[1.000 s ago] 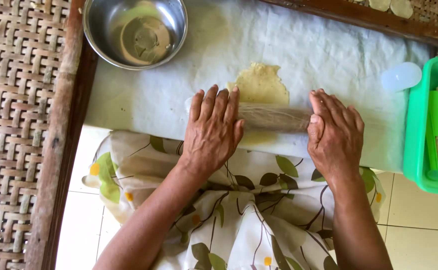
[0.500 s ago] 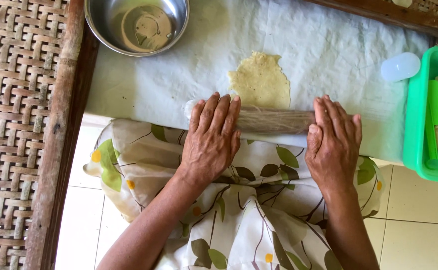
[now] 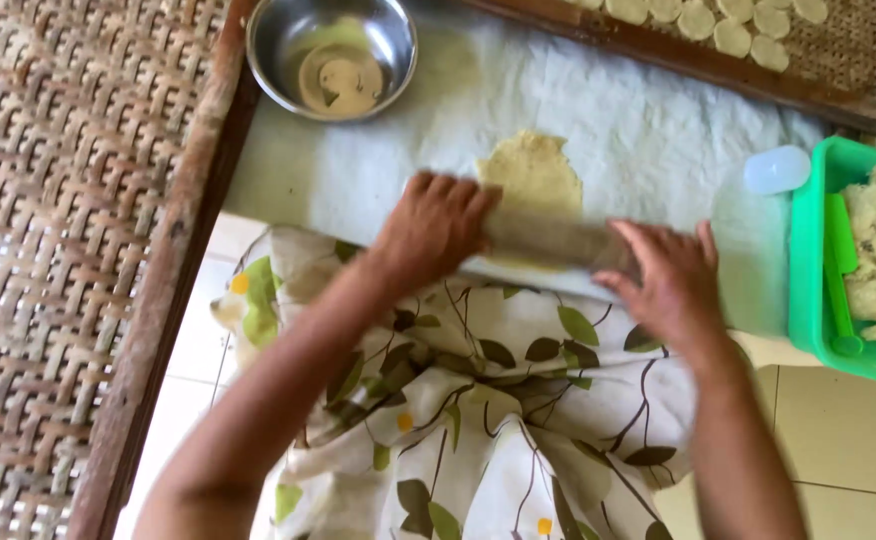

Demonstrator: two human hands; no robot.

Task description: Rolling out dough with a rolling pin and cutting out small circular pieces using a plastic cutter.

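A wooden rolling pin [image 3: 553,238] lies across a flattened piece of pale yellow dough [image 3: 531,172] on a white cloth [image 3: 648,130]. My left hand [image 3: 436,228] presses palm-down on the pin's left end. My right hand [image 3: 670,282] rests flat on its right end, fingers stretched out. The dough's near edge is hidden under the pin. Both hands are blurred by motion.
A steel bowl [image 3: 332,55] with a little liquid stands at the back left. A green tub [image 3: 851,268] of crumbly dough with a green scraper sits at the right, a pale plastic lid [image 3: 776,170] beside it. Round dough discs [image 3: 718,25] lie on a woven tray behind. Woven matting [image 3: 58,250] fills the left.
The pin has rolled away from me onto the dough and now covers its near part. My hands have slid with it, and the view has shifted.
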